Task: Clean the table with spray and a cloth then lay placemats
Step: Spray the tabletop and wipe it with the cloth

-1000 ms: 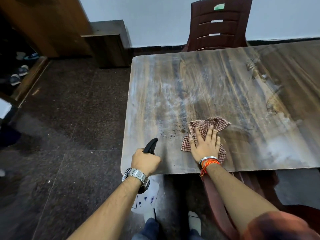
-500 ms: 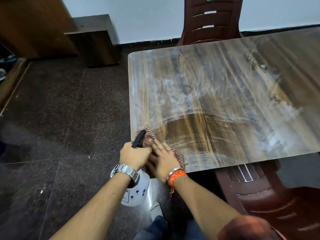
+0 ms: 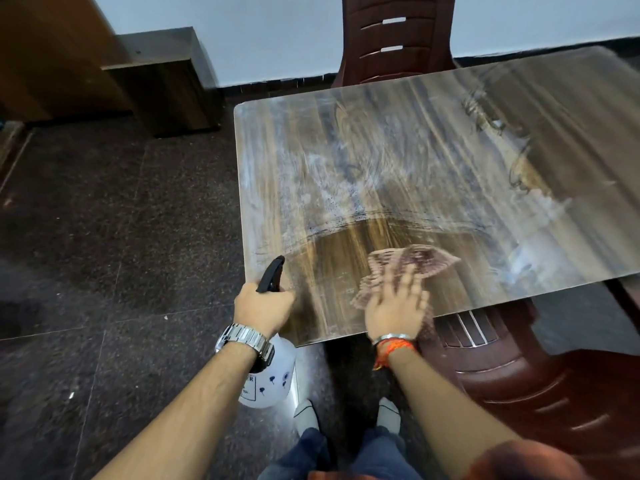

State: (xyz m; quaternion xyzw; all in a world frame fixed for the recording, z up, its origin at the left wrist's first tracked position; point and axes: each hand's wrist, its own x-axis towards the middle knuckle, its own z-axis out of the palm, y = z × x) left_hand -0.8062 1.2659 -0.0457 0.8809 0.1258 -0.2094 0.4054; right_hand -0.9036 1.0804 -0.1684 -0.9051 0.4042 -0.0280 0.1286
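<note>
**Wiping the near edge, with most of the table still hazy**

The table (image 3: 398, 157) fills the right half of my view, its wood-grain top running away from me toward the far wall. Most of it is coated in a whitish film. Only an arc-shaped patch along the near edge looks dark and clean, so I judge the wiping barely begun and the placemats, which I cannot see anywhere, a long way off.

One brown chair (image 3: 398, 36) stands at the far side, and another (image 3: 540, 386) is tucked under the near right corner.

The spray bottle (image 3: 268, 379) hangs below the table's near left corner, its white body over the floor and its black trigger (image 3: 272, 273) poking up past the edge. My left hand (image 3: 263, 308) is closed around its neck, fingers wrapped tight.

The checked cloth (image 3: 412, 263) lies flat on the tabletop near the near edge. My right hand (image 3: 394, 306) presses down on its near part, fingers spread and blurred with motion. The cloth's long axis runs left to right, fanning out beyond my fingertips to the far right.

The uncleaned film lies directly beyond the cloth, farther from me and off to the right. My right hand is already on the cloth, so the next stroke should push outward from there.
</note>
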